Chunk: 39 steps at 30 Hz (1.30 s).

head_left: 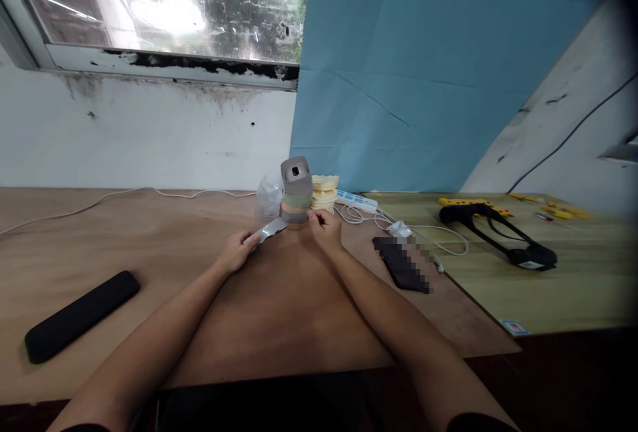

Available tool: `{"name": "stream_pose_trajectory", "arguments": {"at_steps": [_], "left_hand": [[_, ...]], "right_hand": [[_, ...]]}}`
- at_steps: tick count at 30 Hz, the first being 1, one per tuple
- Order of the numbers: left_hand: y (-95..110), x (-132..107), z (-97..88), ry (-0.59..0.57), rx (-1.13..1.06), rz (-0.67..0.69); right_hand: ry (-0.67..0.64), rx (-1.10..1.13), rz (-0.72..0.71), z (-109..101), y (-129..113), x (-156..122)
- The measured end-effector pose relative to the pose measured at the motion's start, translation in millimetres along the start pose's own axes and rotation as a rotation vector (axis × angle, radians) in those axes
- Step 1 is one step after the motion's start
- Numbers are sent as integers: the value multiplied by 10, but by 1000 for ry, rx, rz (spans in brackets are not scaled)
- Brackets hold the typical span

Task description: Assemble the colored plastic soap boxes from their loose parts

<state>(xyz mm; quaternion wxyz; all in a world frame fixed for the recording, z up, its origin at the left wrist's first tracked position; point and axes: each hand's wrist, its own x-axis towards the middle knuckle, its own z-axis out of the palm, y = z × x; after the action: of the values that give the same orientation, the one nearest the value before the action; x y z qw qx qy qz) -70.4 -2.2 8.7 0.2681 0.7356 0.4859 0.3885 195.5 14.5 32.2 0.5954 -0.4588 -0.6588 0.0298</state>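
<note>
A grey container-like object with a small dark opening in its top face stands on the table. A pale green band, a grey band and an orange-brown base show below its top. My left hand is closed on a shiny silver-grey strip, which runs up to the object's lower left side. At the lower right side, my right hand has its fingers pinched together against or very near the grey band. What lies between those fingertips is hidden.
Behind the object are a clear plastic item and stacked cream-coloured pieces. A power strip with white cables lies to the right, near a dark phone. A black case lies left; a black strapped frame lies far right.
</note>
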Motion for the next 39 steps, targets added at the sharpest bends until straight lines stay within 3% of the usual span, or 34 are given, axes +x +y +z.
{"name": "stream_pose_trajectory", "arguments": {"at_steps": [5, 8, 12, 16, 20, 26, 31, 39], "left_hand": [[-7, 2, 11, -11, -9, -9], [-9, 4, 12, -10, -12, -16], [3, -3, 7, -6, -5, -7], [23, -26, 5, -15, -7, -3], [28, -30, 5, -12, -19, -9], [26, -4, 3, -13, 2, -10], [33, -6, 3, -12, 12, -15], [44, -6, -4, -13, 10, -22]], "right_hand": [[226, -96, 1, -93, 181, 379], [247, -217, -24, -162, 346, 748], [141, -381, 122, -203, 601, 1199], [-33, -451, 351, -215, 800, 1441], [-203, -347, 504, -201, 888, 1476], [-260, -450, 363, -106, 853, 1330], [-259, -557, 304, -90, 740, 1217], [-160, -536, 249, -134, 660, 1100]]}}
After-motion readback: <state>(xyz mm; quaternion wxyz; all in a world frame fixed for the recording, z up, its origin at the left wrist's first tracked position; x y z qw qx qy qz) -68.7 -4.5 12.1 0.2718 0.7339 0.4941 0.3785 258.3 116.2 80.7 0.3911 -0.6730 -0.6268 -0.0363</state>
